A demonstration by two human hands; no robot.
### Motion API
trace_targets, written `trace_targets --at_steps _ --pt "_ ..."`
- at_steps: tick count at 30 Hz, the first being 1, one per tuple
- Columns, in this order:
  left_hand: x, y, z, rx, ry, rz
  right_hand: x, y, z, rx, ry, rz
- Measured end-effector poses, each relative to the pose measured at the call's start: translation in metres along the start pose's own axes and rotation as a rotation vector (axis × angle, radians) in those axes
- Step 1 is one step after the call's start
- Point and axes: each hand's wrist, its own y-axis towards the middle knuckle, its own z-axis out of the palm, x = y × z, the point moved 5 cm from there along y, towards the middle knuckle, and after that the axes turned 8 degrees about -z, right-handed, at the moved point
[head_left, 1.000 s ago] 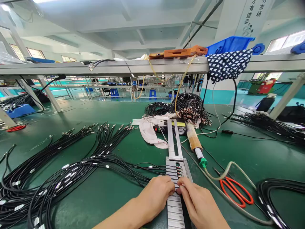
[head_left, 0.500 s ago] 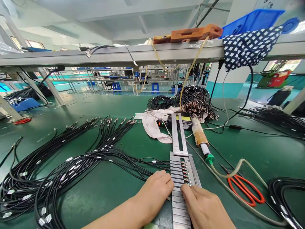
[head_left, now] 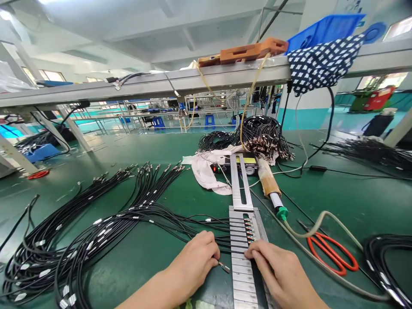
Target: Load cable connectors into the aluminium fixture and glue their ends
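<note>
A slotted metal fixture [head_left: 240,268] lies lengthwise before me, with several black cables [head_left: 222,229] laid across its grooves from the left. Their stripped metal ends [head_left: 248,227] line up in the fixture's slot. My left hand [head_left: 201,259] is closed just left of the fixture on a cable, whose metal connector [head_left: 223,267] pokes out past the fingers toward the fixture. On the fixture's right side, my right hand [head_left: 283,268] has thumb and forefinger pinched together at the lowest filled groove; what is between the fingertips is hidden.
Bundled black cables [head_left: 106,231] cover the left of the green table [head_left: 154,274]. To the right lie a syringe-like dispenser [head_left: 272,189] with its hose, red-handled scissors [head_left: 333,253] and coiled cable [head_left: 386,262]. A black control box [head_left: 222,168] and more cables [head_left: 264,133] stand behind.
My left hand has drawn back left from the fixture, bringing the connector into fuller view. My right hand has shifted slightly up and right, its fingers still at the groove. The view has tilted slightly.
</note>
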Motion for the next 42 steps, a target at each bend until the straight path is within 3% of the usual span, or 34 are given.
trace_targets --at_steps 5,9,13,19,27,38,42 --pt "-0.022 0.000 -0.002 -0.017 -0.140 0.065 -0.008 0.005 -0.003 -0.073 0.287 0.222" --pt "-0.040 0.008 0.004 -0.044 -0.291 0.149 -0.029 0.000 -0.008 -0.262 0.523 0.467" --pt "-0.049 0.024 0.014 -0.085 -0.313 0.110 -0.046 -0.007 -0.014 -0.408 0.580 0.563" --pt "-0.049 0.030 0.027 -0.110 -0.122 0.092 -0.044 -0.007 -0.016 -0.390 0.552 0.571" --pt "-0.053 0.032 0.033 -0.192 -0.057 0.133 -0.031 -0.004 -0.019 -0.327 0.458 0.529" --pt "-0.069 0.039 0.025 -0.042 0.129 0.004 -0.025 -0.004 -0.026 -0.320 0.403 0.455" --pt "-0.067 0.040 0.024 -0.040 0.057 -0.042 -0.022 -0.003 -0.028 -0.303 0.335 0.418"
